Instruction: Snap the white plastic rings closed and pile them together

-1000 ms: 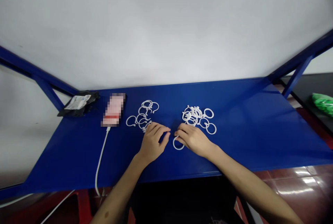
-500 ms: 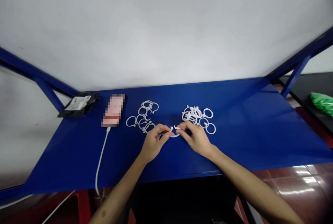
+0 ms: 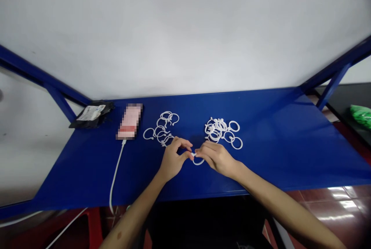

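Near the front of the blue table, my left hand (image 3: 174, 158) and my right hand (image 3: 217, 157) both pinch one white plastic ring (image 3: 198, 163). My fingers meet at the ring's top, where its ends come together; they partly cover that spot, so I cannot tell whether it is fastened. The ring's lower curve shows between my hands. Just beyond my left hand lies a loose group of open white rings (image 3: 160, 131), their ends apart. Beyond my right hand sits a denser heap of white rings (image 3: 216, 128), with several closed-looking ones at its right side.
The blue table (image 3: 269, 125) backs onto a white wall. At the left lie a phone (image 3: 129, 121) with a white charging cable (image 3: 117, 171) and a black plastic package (image 3: 92, 114). Blue frame bars rise at both ends. A green bag (image 3: 361, 116) shows at far right.
The ring's gap has narrowed as my fingertips came together over its ends. Both hands and the ring sit slightly lower. The whole view has shifted a little.
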Tool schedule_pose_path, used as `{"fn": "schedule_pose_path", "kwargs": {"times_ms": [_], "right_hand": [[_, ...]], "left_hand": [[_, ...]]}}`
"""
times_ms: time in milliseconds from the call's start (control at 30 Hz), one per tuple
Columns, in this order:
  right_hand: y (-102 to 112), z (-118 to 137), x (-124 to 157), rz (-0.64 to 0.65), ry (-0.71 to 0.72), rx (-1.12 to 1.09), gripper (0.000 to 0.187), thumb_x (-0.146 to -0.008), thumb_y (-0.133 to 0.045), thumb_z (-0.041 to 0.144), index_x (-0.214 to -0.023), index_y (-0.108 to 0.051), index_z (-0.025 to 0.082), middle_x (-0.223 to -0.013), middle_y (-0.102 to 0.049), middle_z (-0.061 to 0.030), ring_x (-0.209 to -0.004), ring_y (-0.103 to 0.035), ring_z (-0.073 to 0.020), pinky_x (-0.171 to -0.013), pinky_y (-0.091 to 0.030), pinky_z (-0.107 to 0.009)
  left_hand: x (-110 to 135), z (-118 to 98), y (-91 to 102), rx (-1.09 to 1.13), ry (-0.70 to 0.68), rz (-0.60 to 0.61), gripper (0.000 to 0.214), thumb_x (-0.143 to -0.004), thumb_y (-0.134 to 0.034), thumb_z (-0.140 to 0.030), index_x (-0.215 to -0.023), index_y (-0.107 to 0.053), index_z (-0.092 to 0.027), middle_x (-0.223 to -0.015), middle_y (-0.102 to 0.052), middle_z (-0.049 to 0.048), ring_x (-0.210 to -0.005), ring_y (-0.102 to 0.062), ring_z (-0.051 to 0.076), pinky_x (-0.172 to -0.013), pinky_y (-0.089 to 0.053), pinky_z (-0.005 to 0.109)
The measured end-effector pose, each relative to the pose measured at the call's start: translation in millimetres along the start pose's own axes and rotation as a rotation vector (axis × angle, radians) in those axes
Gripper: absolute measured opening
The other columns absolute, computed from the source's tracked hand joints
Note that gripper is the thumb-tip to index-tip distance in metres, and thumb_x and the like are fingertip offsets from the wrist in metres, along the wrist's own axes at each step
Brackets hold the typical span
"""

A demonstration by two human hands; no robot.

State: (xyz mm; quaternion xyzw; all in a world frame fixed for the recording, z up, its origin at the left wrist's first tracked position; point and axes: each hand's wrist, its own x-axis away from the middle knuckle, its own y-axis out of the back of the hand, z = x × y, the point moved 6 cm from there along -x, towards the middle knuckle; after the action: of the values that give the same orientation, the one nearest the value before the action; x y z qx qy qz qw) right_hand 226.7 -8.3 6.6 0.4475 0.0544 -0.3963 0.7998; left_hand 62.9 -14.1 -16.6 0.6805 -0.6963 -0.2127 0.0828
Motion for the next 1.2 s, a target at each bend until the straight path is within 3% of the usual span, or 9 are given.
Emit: {"fn": "schedule_pose_path", "kwargs": {"times_ms": [133,267,367,467,667,800,1033,1200], "right_hand": [[0,1,0,0.011,0.01,0.085,0.022,-0.103,-0.043,0.02,-0.099,-0.065,0.018,-0.083,-0.068,-0.0061,-0.074,-0.062,-0.0168,-0.067,-0.052,-0.03],[17,-6,-2,-0.185,-0.108,0.121,0.018,-0.101,-0.049,0.022,-0.109,-0.065,0.02,-0.096,-0.07,-0.0078,-0.085,-0.066,-0.0187,-0.075,-0.056,-0.033],[43,-19,2,-0.399,-0.228,0.228,0.023,-0.1,-0.05,0.021,-0.115,-0.067,0.024,-0.1,-0.067,-0.0085,-0.091,-0.066,-0.0207,-0.079,-0.057,-0.036],[64,-39,10,-0.515,-0.37,0.355,0.025,-0.1,-0.048,0.025,-0.115,-0.069,0.024,-0.099,-0.062,-0.0089,-0.083,-0.063,-0.02,-0.073,-0.056,-0.036],[70,-66,19,-0.434,-0.515,0.502,0.031,-0.101,-0.045,0.031,-0.119,-0.069,0.021,-0.105,-0.061,-0.0107,-0.073,-0.058,-0.0181,-0.063,-0.052,-0.034],[70,-65,17,-0.423,-0.526,0.562,0.033,-0.1,-0.049,0.037,-0.12,-0.068,0.019,-0.105,-0.06,-0.0138,-0.087,-0.058,-0.0249,-0.068,-0.053,-0.039],[61,-41,7,-0.466,-0.382,0.529,0.03,-0.098,-0.054,0.03,-0.124,-0.065,0.021,-0.108,-0.057,-0.0141,-0.097,-0.055,-0.0278,-0.082,-0.053,-0.047],[33,-20,-3,-0.325,-0.206,0.434,0.025,-0.097,-0.055,0.023,-0.119,-0.065,0.018,-0.105,-0.06,-0.0132,-0.096,-0.058,-0.0263,-0.083,-0.054,-0.044]], "left_hand": [[-2,-11,0.8,-0.171,-0.156,-0.044,0.009,-0.083,-0.074,-0.021,-0.087,-0.067,-0.022,-0.076,-0.068,-0.0008,-0.081,-0.062,0.019,-0.076,-0.052,0.033],[0,-12,18.5,-0.483,-0.341,-0.17,0.017,-0.085,-0.074,-0.03,-0.096,-0.065,-0.021,-0.084,-0.07,0.0024,-0.084,-0.059,0.021,-0.083,-0.049,0.038],[7,2,45.5,-0.742,-0.331,-0.258,0.03,-0.085,-0.073,-0.044,-0.102,-0.066,-0.02,-0.096,-0.069,0.0074,-0.093,-0.059,0.026,-0.087,-0.047,0.043],[18,24,68.7,-0.842,-0.28,-0.195,0.038,-0.086,-0.069,-0.051,-0.109,-0.066,-0.021,-0.103,-0.066,0.0097,-0.096,-0.057,0.028,-0.086,-0.047,0.044],[28,40,85.6,-0.824,-0.277,-0.148,0.022,-0.094,-0.062,-0.038,-0.109,-0.071,-0.025,-0.105,-0.067,0.0086,-0.099,-0.058,0.027,-0.086,-0.048,0.042],[25,34,81.0,-0.8,-0.295,-0.131,0.02,-0.094,-0.062,-0.034,-0.109,-0.073,-0.027,-0.102,-0.068,0.0069,-0.092,-0.057,0.024,-0.084,-0.049,0.04],[24,23,78.2,-0.67,-0.302,-0.155,0.013,-0.094,-0.062,-0.029,-0.103,-0.072,-0.025,-0.097,-0.068,0.0048,-0.092,-0.058,0.022,-0.086,-0.05,0.039],[21,15,74.7,-0.547,-0.244,-0.121,0.011,-0.095,-0.062,-0.029,-0.101,-0.068,-0.024,-0.099,-0.07,0.0042,-0.097,-0.061,0.021,-0.09,-0.05,0.038]]}}
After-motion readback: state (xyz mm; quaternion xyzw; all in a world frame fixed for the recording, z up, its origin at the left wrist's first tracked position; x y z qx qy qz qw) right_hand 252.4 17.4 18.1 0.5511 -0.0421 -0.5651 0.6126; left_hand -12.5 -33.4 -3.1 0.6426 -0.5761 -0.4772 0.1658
